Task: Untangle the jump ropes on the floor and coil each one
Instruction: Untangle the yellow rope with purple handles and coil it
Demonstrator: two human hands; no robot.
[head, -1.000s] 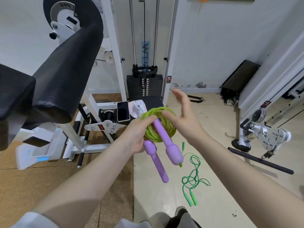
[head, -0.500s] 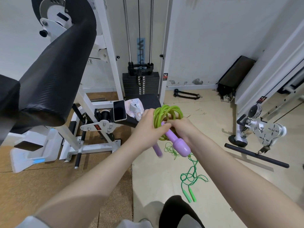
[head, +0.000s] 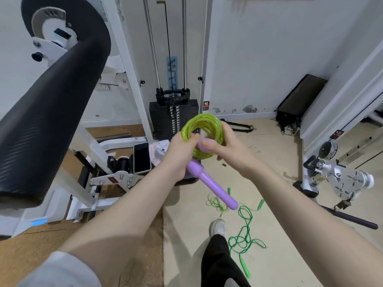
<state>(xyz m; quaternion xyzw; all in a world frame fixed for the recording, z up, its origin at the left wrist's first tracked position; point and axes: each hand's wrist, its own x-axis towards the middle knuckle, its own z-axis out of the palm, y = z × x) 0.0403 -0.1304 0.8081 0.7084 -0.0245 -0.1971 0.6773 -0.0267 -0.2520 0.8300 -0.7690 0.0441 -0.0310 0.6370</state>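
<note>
**A:** You're finishing the first rope. Your left hand (head: 178,154) is clamped on the yellow-green coil (head: 202,135) and one purple handle (head: 211,185), which sticks out down toward the floor. Your right hand (head: 226,148) is closed on the second purple handle (head: 202,145), pushing it across the middle of the coil.

**B:** So what should you do next?

**A:** I'd judge you need to tuck that handle through so the loops lock, keeping your left grip tight or the coil may spring open. Then set it down and turn to the green rope (head: 242,241), which lies in a loose tangle on the floor (head: 186,235) just beside your shoe (head: 217,226), with a thinner green snarl (head: 216,204) near it.

**B:** What's changed from a second ago?

**A:** Your right hand was open and lifted off the coil then; now it's gripping. Both handles hung below the coil, and now one lies across it. You've also stepped forward.
</note>
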